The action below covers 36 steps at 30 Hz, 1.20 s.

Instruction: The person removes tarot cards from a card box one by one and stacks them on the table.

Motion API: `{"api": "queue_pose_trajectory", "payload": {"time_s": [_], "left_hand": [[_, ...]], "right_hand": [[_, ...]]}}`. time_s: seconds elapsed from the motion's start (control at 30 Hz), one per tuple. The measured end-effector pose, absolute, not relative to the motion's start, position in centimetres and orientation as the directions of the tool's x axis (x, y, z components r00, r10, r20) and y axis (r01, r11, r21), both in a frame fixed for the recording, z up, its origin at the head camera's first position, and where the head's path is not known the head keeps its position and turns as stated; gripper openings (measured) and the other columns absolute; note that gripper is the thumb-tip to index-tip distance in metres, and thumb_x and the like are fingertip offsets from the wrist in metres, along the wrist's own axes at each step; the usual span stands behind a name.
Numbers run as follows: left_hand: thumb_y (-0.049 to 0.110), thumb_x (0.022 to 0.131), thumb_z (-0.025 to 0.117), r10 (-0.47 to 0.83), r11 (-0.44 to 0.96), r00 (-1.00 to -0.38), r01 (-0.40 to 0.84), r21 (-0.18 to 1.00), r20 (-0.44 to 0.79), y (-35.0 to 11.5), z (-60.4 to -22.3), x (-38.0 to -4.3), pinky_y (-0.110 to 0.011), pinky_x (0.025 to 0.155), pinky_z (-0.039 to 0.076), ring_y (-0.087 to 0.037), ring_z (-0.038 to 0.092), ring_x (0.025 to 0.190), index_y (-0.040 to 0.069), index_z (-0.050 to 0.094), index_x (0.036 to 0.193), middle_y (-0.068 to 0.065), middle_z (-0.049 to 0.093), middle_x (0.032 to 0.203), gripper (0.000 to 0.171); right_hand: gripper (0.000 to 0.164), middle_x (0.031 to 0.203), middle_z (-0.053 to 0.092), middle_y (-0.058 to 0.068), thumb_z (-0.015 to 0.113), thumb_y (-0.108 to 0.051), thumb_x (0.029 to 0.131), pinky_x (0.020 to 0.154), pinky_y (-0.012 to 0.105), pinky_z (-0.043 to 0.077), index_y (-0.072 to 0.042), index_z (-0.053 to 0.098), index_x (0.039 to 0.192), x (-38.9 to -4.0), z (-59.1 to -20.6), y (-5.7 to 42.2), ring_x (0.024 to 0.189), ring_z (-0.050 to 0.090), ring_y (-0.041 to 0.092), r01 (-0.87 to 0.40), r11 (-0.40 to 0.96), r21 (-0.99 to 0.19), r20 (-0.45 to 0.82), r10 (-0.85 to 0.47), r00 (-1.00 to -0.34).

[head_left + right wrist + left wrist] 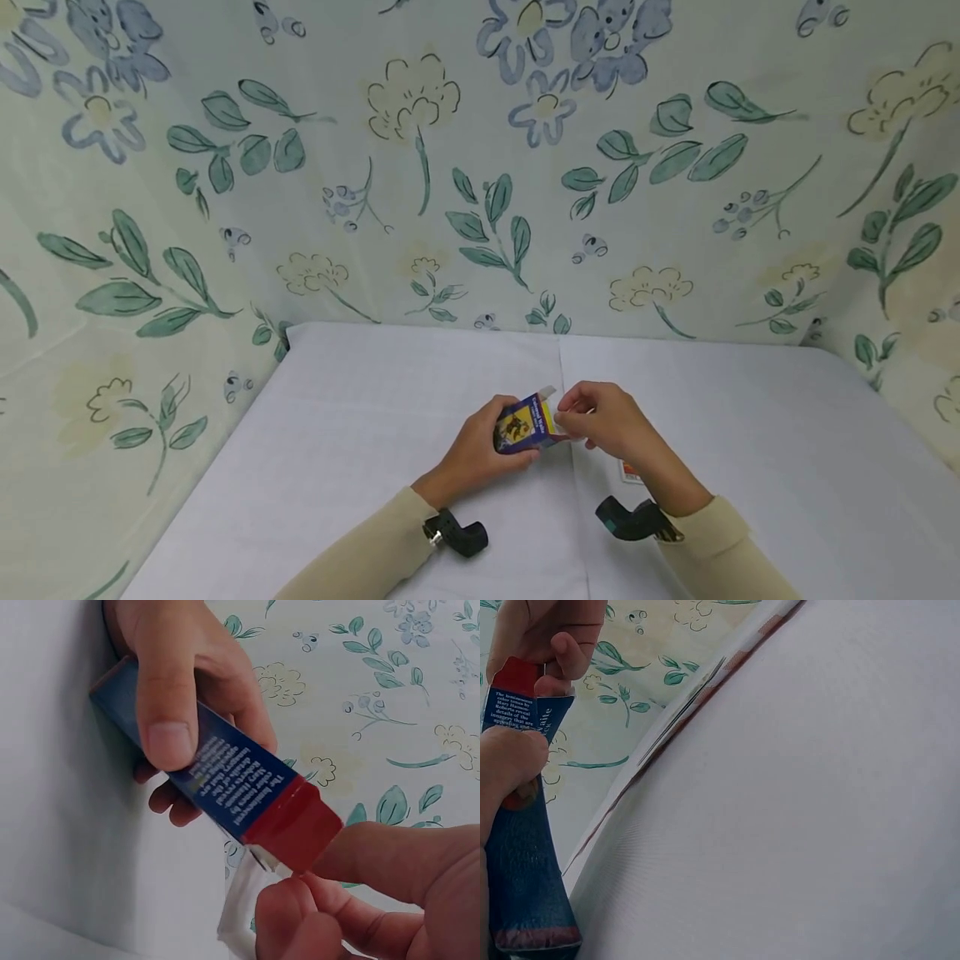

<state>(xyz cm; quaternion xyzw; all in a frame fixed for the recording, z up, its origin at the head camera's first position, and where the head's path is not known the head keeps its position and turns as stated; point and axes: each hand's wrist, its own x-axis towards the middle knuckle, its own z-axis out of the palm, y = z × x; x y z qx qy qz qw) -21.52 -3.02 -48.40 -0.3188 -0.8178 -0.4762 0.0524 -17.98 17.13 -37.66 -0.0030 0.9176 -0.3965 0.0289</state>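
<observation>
A small blue card box [522,423] with a yellow picture panel is held tilted above the white table. My left hand [480,442] grips it round its sides, the thumb across the printed face in the right wrist view. At the box's open end, my right hand [607,419] has its thumb and fingers pinched together at the red end flap [296,825]. A white flap [244,900] also sticks out there. What is inside the box is hidden from view.
A flat white card-like piece with a red-orange print [630,473] lies on the white tablecloth [360,400], partly covered by my right forearm. Flower-patterned cloth [420,208] hangs behind the table and at its sides.
</observation>
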Motion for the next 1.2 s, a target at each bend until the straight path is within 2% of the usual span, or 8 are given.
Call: {"api": "queue_pose_trajectory", "payload": {"time_s": [0.43, 0.73, 1.0, 1.2], "left_hand": [[0.046, 0.081, 0.074, 0.475, 0.339, -0.786, 0.579, 0.742, 0.396, -3.2, -48.3, -21.6, -0.024, 0.082, 0.049, -0.008, 0.054, 0.098, 0.016, 0.042, 0.132, 0.003, 0.056, 0.116, 0.067], [0.047, 0.081, 0.074, 0.482, 0.333, -0.788, 0.569, 0.752, 0.383, -3.2, -48.3, -21.6, -0.024, 0.084, 0.048, -0.008, 0.054, 0.099, 0.016, 0.042, 0.133, 0.002, 0.056, 0.117, 0.068], [0.047, 0.081, 0.074, 0.48, 0.348, -0.795, 0.56, 0.752, 0.371, -3.2, -48.3, -21.6, -0.024, 0.085, 0.048, -0.008, 0.053, 0.1, 0.016, 0.042, 0.133, -0.003, 0.057, 0.119, 0.068], [0.047, 0.082, 0.073, 0.478, 0.351, -0.796, 0.561, 0.75, 0.372, -3.1, -48.3, -21.5, -0.024, 0.085, 0.048, -0.007, 0.053, 0.1, 0.017, 0.042, 0.133, 0.0, 0.056, 0.118, 0.067]], "right_hand": [[0.026, 0.077, 0.064, 0.005, 0.073, -0.026, 0.085, 0.057, 0.029, 0.051, -0.005, 0.062, 0.095, -19.0, -38.5, 16.8, 0.064, 0.058, 0.017, 0.06, 0.713, -0.698, -0.107, -0.021, -0.994], [0.023, 0.073, 0.062, 0.004, 0.073, -0.024, 0.085, 0.056, 0.028, 0.049, -0.006, 0.06, 0.09, -19.2, -38.8, 16.6, 0.063, 0.056, 0.017, 0.058, 0.729, -0.682, -0.111, -0.024, -0.994], [0.021, 0.073, 0.062, 0.004, 0.074, -0.021, 0.084, 0.056, 0.028, 0.05, -0.006, 0.06, 0.088, -19.1, -38.9, 16.6, 0.063, 0.056, 0.018, 0.06, 0.733, -0.678, -0.115, -0.025, -0.993], [0.018, 0.073, 0.062, 0.004, 0.074, -0.02, 0.084, 0.057, 0.028, 0.05, -0.006, 0.062, 0.087, -19.1, -39.0, 16.7, 0.064, 0.056, 0.018, 0.062, 0.73, -0.681, -0.122, -0.029, -0.992]]}}
